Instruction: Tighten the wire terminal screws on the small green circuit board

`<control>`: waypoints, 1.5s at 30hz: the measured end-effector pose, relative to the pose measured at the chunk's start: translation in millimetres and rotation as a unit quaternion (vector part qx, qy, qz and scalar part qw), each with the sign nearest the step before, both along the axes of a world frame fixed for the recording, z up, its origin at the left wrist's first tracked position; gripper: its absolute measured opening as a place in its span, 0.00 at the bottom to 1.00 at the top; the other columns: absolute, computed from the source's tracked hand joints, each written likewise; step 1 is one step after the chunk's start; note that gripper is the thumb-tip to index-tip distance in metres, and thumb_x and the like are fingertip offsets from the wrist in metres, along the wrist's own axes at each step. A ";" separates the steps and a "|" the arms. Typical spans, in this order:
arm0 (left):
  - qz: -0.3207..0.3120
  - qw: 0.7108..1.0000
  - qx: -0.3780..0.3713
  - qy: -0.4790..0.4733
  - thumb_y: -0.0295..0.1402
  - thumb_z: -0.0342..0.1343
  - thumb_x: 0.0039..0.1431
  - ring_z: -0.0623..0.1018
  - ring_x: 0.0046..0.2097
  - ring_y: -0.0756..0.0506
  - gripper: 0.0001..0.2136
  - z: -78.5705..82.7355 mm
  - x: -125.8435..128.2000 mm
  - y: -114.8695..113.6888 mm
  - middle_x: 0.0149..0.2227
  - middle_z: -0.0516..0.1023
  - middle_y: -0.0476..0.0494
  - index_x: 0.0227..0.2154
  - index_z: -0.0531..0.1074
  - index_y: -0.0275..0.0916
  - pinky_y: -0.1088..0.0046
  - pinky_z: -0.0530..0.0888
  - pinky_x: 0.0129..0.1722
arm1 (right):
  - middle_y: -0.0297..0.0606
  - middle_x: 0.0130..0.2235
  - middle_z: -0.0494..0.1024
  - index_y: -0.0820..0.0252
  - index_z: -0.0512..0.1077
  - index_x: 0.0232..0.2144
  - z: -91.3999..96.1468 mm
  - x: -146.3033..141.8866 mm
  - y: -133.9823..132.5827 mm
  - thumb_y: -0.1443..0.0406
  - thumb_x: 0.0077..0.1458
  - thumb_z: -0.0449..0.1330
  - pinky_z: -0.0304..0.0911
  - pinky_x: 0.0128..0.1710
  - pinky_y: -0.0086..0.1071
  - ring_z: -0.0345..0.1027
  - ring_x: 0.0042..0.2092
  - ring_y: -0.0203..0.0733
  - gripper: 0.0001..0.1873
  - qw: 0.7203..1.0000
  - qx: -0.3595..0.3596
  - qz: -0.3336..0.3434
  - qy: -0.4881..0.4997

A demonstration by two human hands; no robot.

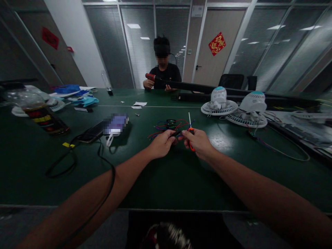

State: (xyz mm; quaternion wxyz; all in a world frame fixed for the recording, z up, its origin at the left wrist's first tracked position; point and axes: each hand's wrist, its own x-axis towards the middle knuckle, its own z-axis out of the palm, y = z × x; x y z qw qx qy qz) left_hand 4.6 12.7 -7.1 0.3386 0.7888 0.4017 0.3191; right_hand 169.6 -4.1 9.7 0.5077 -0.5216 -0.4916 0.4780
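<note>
Above the green table [166, 183], my left hand [161, 144] pinches a strand of the coloured wires [169, 124] lying just beyond, while my right hand [198, 141] clenches an orange-handled tool [191, 131]. The wires look light and limp, and are likely best held near the end.

The worktop [166, 180] is showing dark green. The wire bundle [168, 124] is showing red, blue and black, the tool [191, 130] an orange handle. The left fan [219, 102] and right fan [252, 109] are showing white, teal-capped.
</note>
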 end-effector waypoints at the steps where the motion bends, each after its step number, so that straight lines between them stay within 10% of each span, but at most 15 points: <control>1: -0.003 1.000 -0.005 -0.005 0.30 0.45 0.62 0.76 0.39 0.47 0.13 -1.6 0.4 1.5 0.38 0.77 0.42 0.48 0.66 0.35 0.68 0.71 0.42 | 0.37 0.25 0.78 0.63 0.69 0.28 -0.8 0.0 1.2 0.68 0.55 0.57 0.58 0.13 0.22 0.61 0.17 0.27 0.05 1.000 0.002 -0.004 -0.003; 20: 0.009 1.000 -0.010 0.015 0.34 0.45 0.63 0.72 0.31 0.50 0.17 10.3 4.0 -6.2 0.35 0.75 0.44 0.52 0.64 0.33 0.72 0.69 0.33 | 0.32 0.23 0.75 0.61 0.68 0.30 1.3 2.7 -2.4 0.62 0.54 0.58 0.60 0.14 0.23 0.63 0.17 0.28 0.07 0.999 0.032 -0.024 0.030; 32: -0.070 0.974 -0.151 -0.156 0.27 0.49 0.61 0.73 0.33 0.52 0.12 10.4 4.9 -7.9 0.37 0.74 0.43 0.47 0.65 0.32 0.72 0.70 0.36 | 0.26 0.19 0.70 0.61 0.69 0.27 -1.0 -7.7 -14.5 0.62 0.43 0.64 0.50 0.10 0.22 0.56 0.14 0.26 0.09 0.997 0.026 0.011 0.075; 45: -0.061 0.974 -0.186 -0.118 0.30 0.47 0.63 0.72 0.28 0.54 0.06 13.6 1.2 -6.9 0.29 0.72 0.48 0.34 0.67 0.34 0.75 0.71 0.32 | 0.27 0.18 0.71 0.61 0.70 0.24 -7.4 2.1 -4.7 0.60 0.46 0.63 0.51 0.11 0.23 0.54 0.14 0.26 0.10 0.997 0.052 0.064 0.012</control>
